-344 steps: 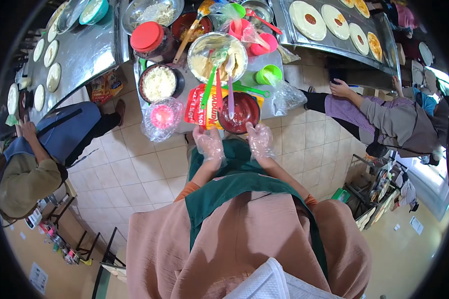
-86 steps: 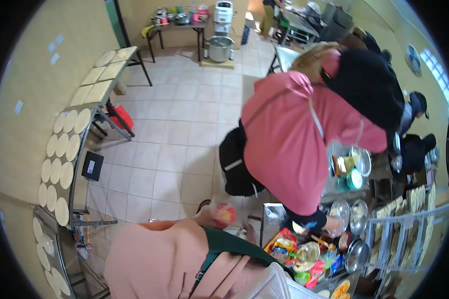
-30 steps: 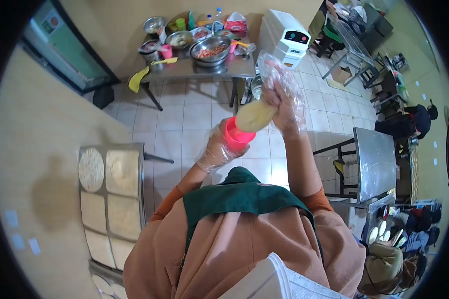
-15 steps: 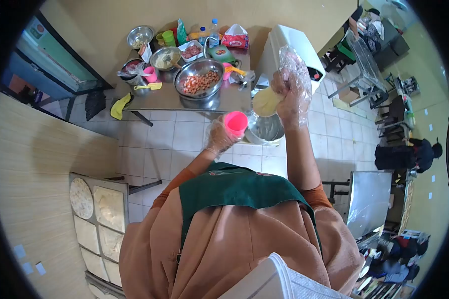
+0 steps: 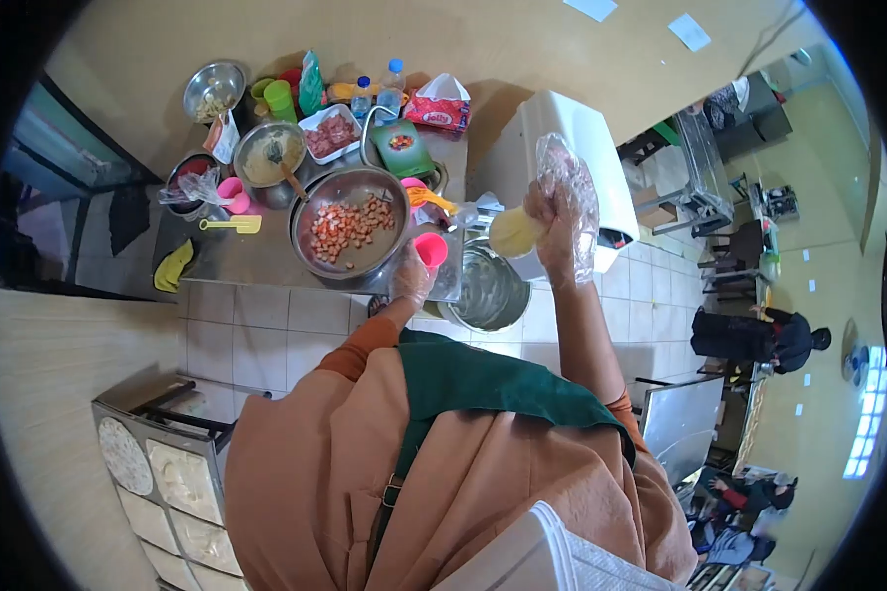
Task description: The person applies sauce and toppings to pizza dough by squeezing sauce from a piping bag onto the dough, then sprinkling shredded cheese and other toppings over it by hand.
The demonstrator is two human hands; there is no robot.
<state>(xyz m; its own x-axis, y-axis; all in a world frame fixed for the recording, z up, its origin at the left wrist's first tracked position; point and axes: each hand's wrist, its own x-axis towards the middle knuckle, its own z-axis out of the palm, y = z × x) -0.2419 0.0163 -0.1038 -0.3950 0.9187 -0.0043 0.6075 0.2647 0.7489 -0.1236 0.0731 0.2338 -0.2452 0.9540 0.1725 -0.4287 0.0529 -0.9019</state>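
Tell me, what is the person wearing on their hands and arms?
Thin, clear, crinkly plastic gloves cover the left hand and the right hand. Orange sleeves show at the arms, under a loose peach-pink top and a dark green apron.

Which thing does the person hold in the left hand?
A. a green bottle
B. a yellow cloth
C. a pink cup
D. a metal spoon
C: the left hand, in a clear glove, grips the pink cup, while the right hand holds up a clear bag with a pale yellow filling.
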